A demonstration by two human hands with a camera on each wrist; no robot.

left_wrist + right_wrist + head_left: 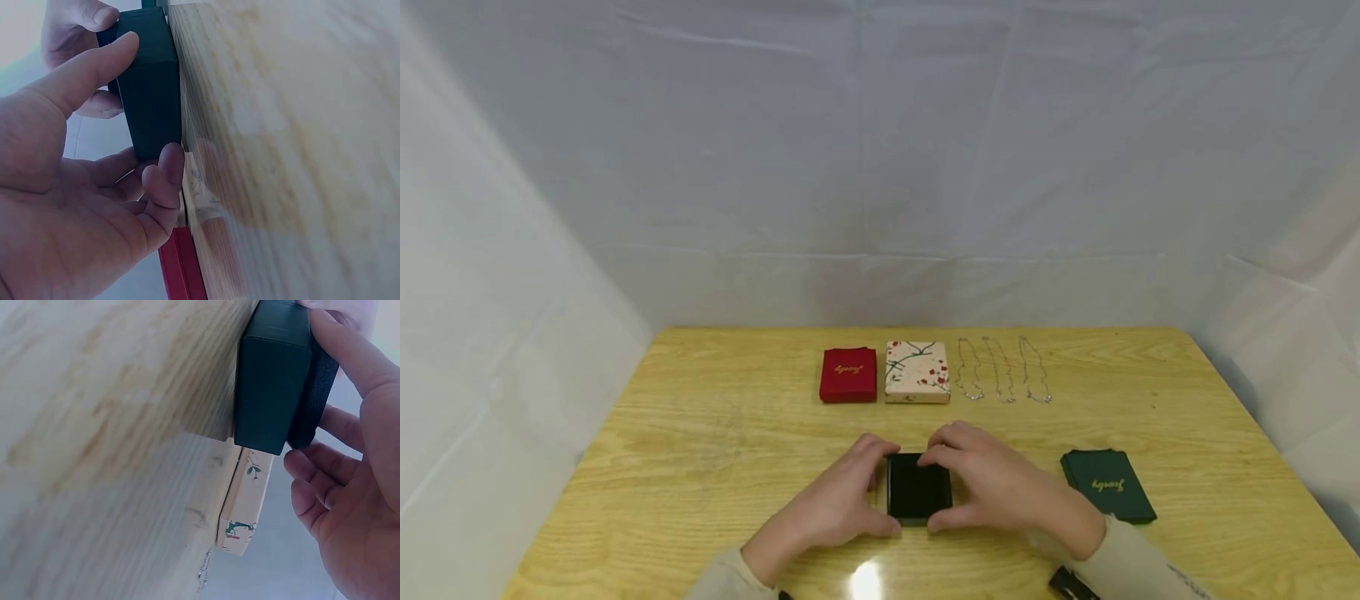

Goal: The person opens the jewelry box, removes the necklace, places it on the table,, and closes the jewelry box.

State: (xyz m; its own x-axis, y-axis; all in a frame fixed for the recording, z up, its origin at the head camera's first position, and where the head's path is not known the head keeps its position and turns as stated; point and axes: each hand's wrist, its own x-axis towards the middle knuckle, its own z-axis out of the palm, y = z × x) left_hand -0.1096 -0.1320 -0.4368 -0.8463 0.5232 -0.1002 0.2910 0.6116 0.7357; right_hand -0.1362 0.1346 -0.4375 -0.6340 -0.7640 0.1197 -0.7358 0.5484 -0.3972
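A dark green jewelry box base [919, 522] sits near the table's front, a black pad [919, 492] over its top. My left hand [842, 500] grips the box from the left; in the left wrist view its thumb lies on the green wall [150, 100] and its fingers are at the far side. From the right, my right hand [1000, 483] pinches the black pad [315, 394] between thumb and fingers. In the right wrist view the pad protrudes above the green box [272, 394].
Behind stand a red box [848, 375] with gold lettering and a cream floral box [917, 372]. Three thin chain necklaces [1000, 371] lie beside them. A green box lid [1108, 485] with gold lettering lies to the right, near the right forearm.
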